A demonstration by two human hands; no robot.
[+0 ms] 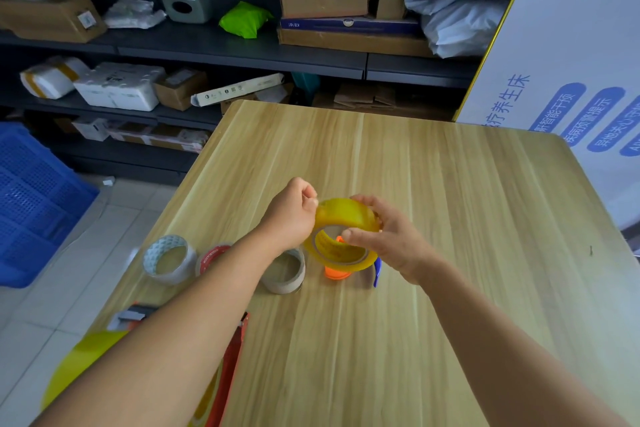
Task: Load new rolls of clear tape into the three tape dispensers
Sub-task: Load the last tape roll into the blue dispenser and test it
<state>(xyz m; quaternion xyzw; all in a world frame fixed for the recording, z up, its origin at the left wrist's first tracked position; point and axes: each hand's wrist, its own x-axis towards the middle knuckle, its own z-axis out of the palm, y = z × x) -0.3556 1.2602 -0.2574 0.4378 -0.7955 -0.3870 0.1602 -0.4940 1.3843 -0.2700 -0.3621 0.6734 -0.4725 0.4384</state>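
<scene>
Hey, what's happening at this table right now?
A person holds a yellowish roll of tape above the wooden table. The right hand grips the roll, and the left hand pinches at its edge. An orange and blue dispenser lies just beneath it. Other rolls sit to the left.

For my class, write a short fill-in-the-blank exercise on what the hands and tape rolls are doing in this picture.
1. The right hand holds a tape roll coloured ____.
2. The left hand pinches at that roll's ____ edge.
3. The table has a top that looks like ____.
4. The crate on the floor is ____.

Missing words: yellow; upper; wood; blue
</scene>
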